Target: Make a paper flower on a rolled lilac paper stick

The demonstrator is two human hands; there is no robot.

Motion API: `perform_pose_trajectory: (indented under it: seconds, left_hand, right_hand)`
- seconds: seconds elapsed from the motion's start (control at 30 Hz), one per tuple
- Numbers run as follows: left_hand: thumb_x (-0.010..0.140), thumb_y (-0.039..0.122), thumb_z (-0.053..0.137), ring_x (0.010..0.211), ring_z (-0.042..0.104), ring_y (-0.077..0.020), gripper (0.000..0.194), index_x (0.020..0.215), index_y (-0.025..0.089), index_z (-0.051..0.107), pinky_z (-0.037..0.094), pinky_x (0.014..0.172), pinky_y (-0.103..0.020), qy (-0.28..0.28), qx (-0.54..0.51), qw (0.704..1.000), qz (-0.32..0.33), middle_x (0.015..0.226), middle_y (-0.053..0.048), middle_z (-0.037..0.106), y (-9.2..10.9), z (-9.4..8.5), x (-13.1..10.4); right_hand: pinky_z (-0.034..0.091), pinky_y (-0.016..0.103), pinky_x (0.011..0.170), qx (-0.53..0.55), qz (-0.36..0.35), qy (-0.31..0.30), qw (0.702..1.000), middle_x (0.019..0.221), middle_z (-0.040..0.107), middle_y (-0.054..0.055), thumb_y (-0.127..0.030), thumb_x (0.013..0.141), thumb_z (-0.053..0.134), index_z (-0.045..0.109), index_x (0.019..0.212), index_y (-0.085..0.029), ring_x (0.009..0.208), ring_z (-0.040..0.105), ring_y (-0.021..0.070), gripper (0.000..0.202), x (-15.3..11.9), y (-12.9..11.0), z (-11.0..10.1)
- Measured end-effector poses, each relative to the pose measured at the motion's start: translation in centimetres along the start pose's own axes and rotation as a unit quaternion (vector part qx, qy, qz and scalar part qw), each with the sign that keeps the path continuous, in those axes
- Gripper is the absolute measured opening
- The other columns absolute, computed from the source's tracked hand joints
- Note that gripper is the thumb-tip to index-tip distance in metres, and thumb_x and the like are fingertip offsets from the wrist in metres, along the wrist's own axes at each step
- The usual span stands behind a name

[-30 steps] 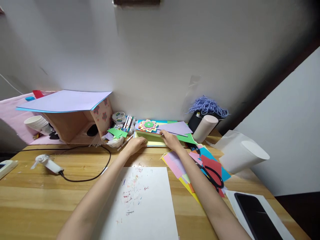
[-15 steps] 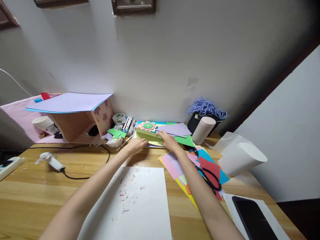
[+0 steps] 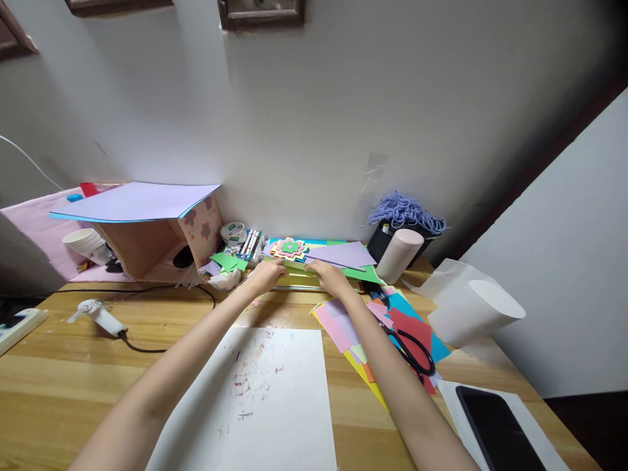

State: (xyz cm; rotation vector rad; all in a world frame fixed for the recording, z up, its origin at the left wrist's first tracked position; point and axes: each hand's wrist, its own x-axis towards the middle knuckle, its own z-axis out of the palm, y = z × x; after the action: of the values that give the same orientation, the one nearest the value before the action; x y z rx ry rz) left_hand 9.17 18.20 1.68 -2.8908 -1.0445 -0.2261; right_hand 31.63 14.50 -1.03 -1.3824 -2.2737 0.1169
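Observation:
At the back of the table, my left hand (image 3: pixel 267 275) pinches the left front edge of a pale yellow sheet of paper (image 3: pixel 297 279). My right hand (image 3: pixel 330 277) grips the same sheet's edge further right, fingers bent over it. The sheet belongs to a stack of coloured paper. On top lie a layered paper flower (image 3: pixel 289 247) with a green centre, a lilac sheet (image 3: pixel 346 252) and a thin purple stick (image 3: pixel 333 261). A green sheet (image 3: pixel 366 274) shows at the stack's right. The fingertips are partly hidden.
A marked white sheet (image 3: pixel 279 392) lies in front. Black-handled scissors (image 3: pixel 412 350) rest on coloured paper scraps at right, near a phone (image 3: pixel 498 425) and a paper roll (image 3: pixel 473 314). A glue gun (image 3: pixel 103 317) and a cardboard box (image 3: pixel 147 245) are at left.
My left hand has moved slightly up and away from me, to the front edge beside the flower. The yellow sheet's raised edge has shifted. My right hand has barely moved.

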Motion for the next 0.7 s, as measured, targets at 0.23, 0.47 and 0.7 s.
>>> perform_pose_trajectory:
  seconds: [0.23,0.47,0.7]
  left_hand:
    - [0.083,0.010,0.040,0.080,0.059,-0.0212,0.022,0.087,0.011,0.061,0.043,0.071,-0.030,-0.031,0.039,0.999,0.014,0.085,-0.012,0.062,2.1,1.8,0.5]
    - [0.080,0.003,0.039,0.076,0.061,-0.0221,0.021,0.092,0.009,0.056,0.046,0.065,-0.030,-0.053,0.078,0.996,0.010,0.085,-0.013,0.063,3.1,1.6,0.3]
    - [0.083,0.006,0.041,0.077,0.060,-0.0203,0.014,0.090,0.011,0.052,0.047,0.068,-0.031,-0.052,0.090,0.994,0.043,0.086,-0.011,0.061,6.6,-1.1,-3.9]
  right_hand:
    - [0.043,0.024,0.080,-0.022,0.009,-0.032,0.999,0.106,0.065,0.001,-0.001,0.075,0.040,0.061,0.102,-0.025,0.097,0.058,0.0157,0.041,0.3,-0.3,0.2]
    - [0.044,0.023,0.081,-0.039,-0.011,-0.087,0.995,0.103,0.067,0.002,0.002,0.072,0.040,0.065,0.100,-0.023,0.095,0.061,0.0168,0.045,1.6,0.4,-0.5]
    - [0.045,0.025,0.080,-0.052,-0.047,-0.141,0.988,0.100,0.069,0.004,-0.005,0.076,0.043,0.068,0.097,-0.022,0.091,0.063,0.0191,0.037,3.6,1.2,-2.2]
